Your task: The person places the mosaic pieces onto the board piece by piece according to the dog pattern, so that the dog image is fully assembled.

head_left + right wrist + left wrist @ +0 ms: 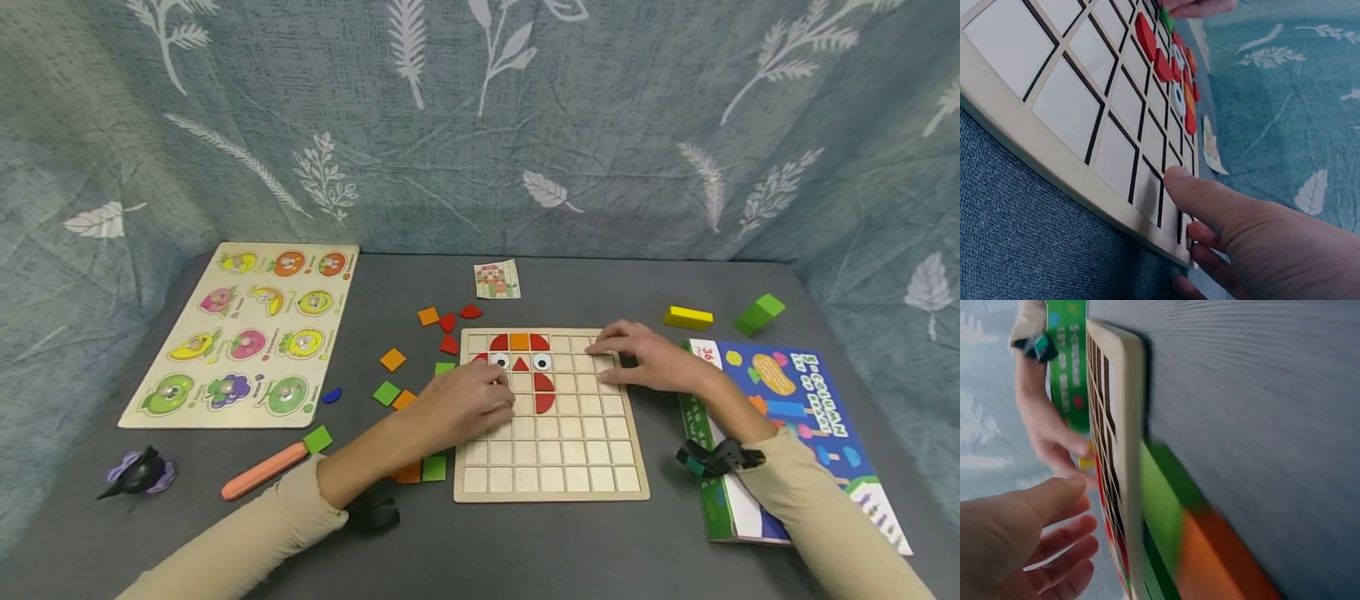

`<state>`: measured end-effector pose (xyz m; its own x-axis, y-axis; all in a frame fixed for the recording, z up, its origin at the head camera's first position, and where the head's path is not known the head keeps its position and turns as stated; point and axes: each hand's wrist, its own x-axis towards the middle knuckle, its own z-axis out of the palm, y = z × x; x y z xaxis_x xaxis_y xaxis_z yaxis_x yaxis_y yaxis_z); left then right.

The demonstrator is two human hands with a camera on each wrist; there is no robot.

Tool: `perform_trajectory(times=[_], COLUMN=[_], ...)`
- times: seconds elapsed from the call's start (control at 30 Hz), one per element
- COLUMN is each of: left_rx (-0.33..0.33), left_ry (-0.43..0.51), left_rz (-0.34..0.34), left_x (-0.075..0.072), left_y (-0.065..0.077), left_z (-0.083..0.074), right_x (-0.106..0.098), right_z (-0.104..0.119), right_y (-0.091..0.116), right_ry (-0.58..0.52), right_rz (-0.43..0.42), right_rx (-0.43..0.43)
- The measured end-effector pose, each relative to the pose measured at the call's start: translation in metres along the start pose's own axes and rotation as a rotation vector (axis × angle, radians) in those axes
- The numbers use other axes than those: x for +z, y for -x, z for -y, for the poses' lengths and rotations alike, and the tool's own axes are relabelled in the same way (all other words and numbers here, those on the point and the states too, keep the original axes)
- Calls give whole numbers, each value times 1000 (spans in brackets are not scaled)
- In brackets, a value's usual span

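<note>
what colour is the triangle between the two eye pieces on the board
The triangle is red; the head view shows it best.

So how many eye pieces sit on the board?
2: in the head view, one eye piece left of the red triangle, another right; the left hand may hide more.

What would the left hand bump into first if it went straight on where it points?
Probably the red pieces on the wooden board, just ahead of the left hand. How high its fingers are is hard to tell, so they might pass above.
</note>
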<state>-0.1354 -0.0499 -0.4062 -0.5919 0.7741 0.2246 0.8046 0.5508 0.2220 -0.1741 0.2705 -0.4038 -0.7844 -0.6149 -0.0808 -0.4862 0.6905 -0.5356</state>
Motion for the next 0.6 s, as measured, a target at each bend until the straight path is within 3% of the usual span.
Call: perform_trajectory(times=[0.23,0.37,0.47,0.6], left_rx=[-201,-281,-303,-311], left_ry=[46,22,20,37], left_rz=[-38,-40,-53,-55], left_x=[-19,-22,-23,-24], left_y=[44,66,75,73], left_z=[39,52,56,61], right_x=[1,3,3,3], right_z=[1,-1,-2,-3], right_y=[-1,-2,-1,-1], right_ry=[-4,-4,-2,0], right_rz=[-6,-5,-6,-8], right_rx=[-3,-2,2,8])
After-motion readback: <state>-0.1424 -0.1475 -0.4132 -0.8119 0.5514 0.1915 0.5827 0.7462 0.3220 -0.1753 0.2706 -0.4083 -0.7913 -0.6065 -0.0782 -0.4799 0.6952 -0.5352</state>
